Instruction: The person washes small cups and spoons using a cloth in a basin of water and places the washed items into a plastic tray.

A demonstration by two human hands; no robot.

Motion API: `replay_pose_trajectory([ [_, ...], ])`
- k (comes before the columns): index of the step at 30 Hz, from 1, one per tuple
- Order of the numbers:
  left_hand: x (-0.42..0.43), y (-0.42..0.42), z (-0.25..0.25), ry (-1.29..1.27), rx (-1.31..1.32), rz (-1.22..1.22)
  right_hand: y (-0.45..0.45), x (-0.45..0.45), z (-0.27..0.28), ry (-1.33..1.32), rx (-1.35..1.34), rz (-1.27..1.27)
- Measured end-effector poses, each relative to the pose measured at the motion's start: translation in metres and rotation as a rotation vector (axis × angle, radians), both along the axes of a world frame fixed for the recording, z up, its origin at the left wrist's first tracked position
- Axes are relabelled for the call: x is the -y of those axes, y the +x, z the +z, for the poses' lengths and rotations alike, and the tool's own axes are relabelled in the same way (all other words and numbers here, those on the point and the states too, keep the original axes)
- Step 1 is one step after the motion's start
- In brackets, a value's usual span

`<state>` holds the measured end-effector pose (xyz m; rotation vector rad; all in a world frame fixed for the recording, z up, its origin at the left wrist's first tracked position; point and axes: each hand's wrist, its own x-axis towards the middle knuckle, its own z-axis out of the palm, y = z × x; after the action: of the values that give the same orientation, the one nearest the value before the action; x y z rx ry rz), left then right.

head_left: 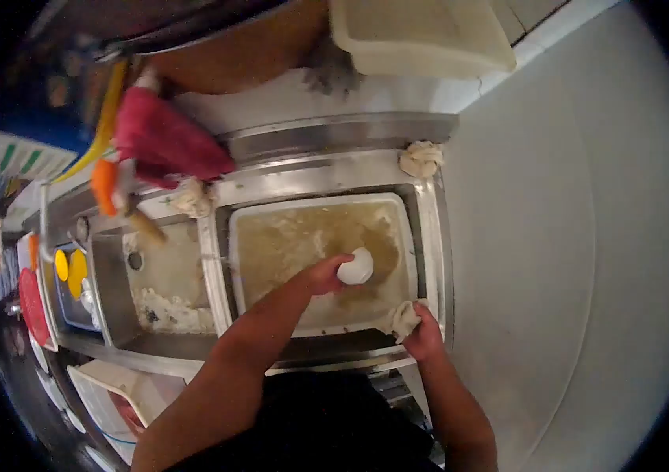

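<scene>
Over a white tub (236,228) of cloudy brownish water, set in a steel sink, my left hand (327,275) is closed on a small white bowl (356,267). Its fingers grip the bowl's left side. My right hand (425,337) is closed around a crumpled beige cloth (404,321) at the tub's front right corner. The bowl and the cloth are apart. Below the tub's edge shows part of my dark clothing.
A second sink basin (169,267) with food scraps lies to the left. Crumpled rags (422,160) and a pink cloth (165,138) are along the back ledge. A cream tub (429,39) stands behind. A grey wall (531,236) bounds the right side.
</scene>
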<state>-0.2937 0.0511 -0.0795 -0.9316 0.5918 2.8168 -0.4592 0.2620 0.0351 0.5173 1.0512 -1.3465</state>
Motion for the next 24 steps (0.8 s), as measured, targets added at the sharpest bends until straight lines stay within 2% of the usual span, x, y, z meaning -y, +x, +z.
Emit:
replay_pose_trajectory([
  [1, 0.002, 0.016, 0.023, 0.246, -0.027, 0.111, 0.008, 0.016, 0.011, 0.016, -0.060, 0.039],
  [2, 0.003, 0.033, 0.010, 0.267, -0.241, 0.069, 0.018, 0.031, 0.024, -0.007, -0.072, -0.003],
  [3, 0.005, 0.044, 0.027, 0.242, -0.241, 0.083, 0.018, 0.035, 0.014, -0.066, -0.068, 0.033],
  [5, 0.008, 0.062, 0.077, 0.249, -0.096, 0.273, 0.035, 0.070, 0.026, -0.108, -0.114, 0.086],
  [7, 0.013, 0.086, 0.105, 0.199, -0.104, 0.369, 0.064, 0.113, 0.065, -0.273, -0.159, 0.137],
  [9, 0.017, 0.111, 0.121, 0.154, -0.109, 0.463, 0.101, 0.154, 0.078, -0.327, -0.208, 0.177],
  [11, 0.026, 0.136, 0.129, 0.017, -0.107, 0.637, 0.143, 0.192, 0.088, -0.470, -0.619, 0.470],
  [12, 0.031, 0.149, 0.135, -0.005, -0.107, 0.649, 0.167, 0.213, 0.087, -0.495, -0.615, 0.475],
  [14, 0.041, 0.174, 0.145, -0.165, 0.052, 0.676, 0.216, 0.249, 0.077, -0.256, -0.711, 0.422],
  [15, 0.046, 0.184, 0.144, -0.180, 0.051, 0.689, 0.236, 0.259, 0.076, -0.275, -0.710, 0.428],
  [17, 0.054, 0.205, 0.137, -0.249, 0.121, 0.849, 0.272, 0.267, 0.072, -0.243, -1.081, 0.524],
  [18, 0.059, 0.215, 0.138, -0.251, 0.076, 0.902, 0.289, 0.261, 0.067, -0.363, -1.480, 0.518],
  [19, 0.060, 0.223, 0.140, -0.250, 0.075, 0.905, 0.297, 0.265, 0.062, -0.365, -1.480, 0.521],
  [21, 0.059, 0.231, 0.142, -0.220, 0.081, 0.998, 0.299, 0.277, 0.058, -0.456, -1.187, 0.580],
  [22, 0.063, 0.239, 0.145, -0.261, 0.003, 0.848, 0.286, 0.297, 0.088, -0.053, -0.902, 0.792],
  [23, 0.065, 0.240, 0.147, -0.258, 0.000, 0.844, 0.275, 0.302, 0.067, -0.048, -0.903, 0.789],
  [24, 0.062, 0.239, 0.158, -0.461, 0.065, 0.842, 0.266, 0.306, 0.027, -0.194, -0.382, 0.593],
])
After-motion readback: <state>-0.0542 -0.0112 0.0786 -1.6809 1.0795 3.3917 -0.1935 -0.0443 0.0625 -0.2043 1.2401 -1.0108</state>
